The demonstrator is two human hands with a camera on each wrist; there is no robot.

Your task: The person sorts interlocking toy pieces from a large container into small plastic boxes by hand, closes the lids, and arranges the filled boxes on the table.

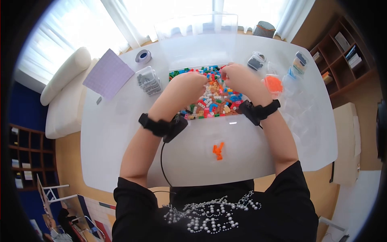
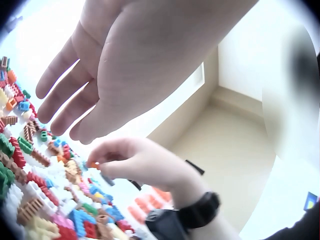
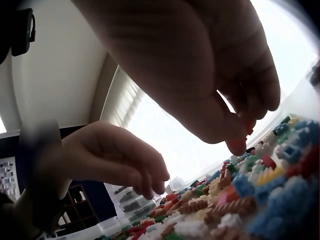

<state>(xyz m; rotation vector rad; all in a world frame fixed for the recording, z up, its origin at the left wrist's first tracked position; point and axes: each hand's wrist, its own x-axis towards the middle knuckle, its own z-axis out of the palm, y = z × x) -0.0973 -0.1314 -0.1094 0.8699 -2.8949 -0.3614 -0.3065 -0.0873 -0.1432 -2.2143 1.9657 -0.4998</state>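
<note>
Two hands over a heap of small coloured bricks (image 1: 211,94) in a clear shallow tray (image 1: 225,121) at the middle of a white bench (image 1: 113,129). Left hand (image 1: 189,82) above the left part of the heap, fingers relaxed and nearly straight in the left-wrist view (image 2: 75,95), holding nothing visible, hovering just above the bricks. Right hand (image 1: 238,76) above the far right part of the heap, fingertips pressed together and pinching a small orange brick (image 2: 93,165), seen clearly only from the left wrist camera; long axis of that brick too small to tell. Pinched brick just to the right of the left hand's fingertips and slightly lower, close to the heap's surface; right hand plainly the nearer of the two to it, being the holder. Gap between the two hands small, fingertips pointing roughly toward each other.

Near the body, apart from the tray, a little cluster of orange bricks (image 1: 218,151) lying on the bench. To the right, a small container of orange pieces (image 1: 273,84) and several clear boxes (image 1: 300,64). To the left, a box of grey pieces (image 1: 148,80), a purple flat plate (image 1: 108,74) and a roll of tape (image 1: 143,56).
</note>
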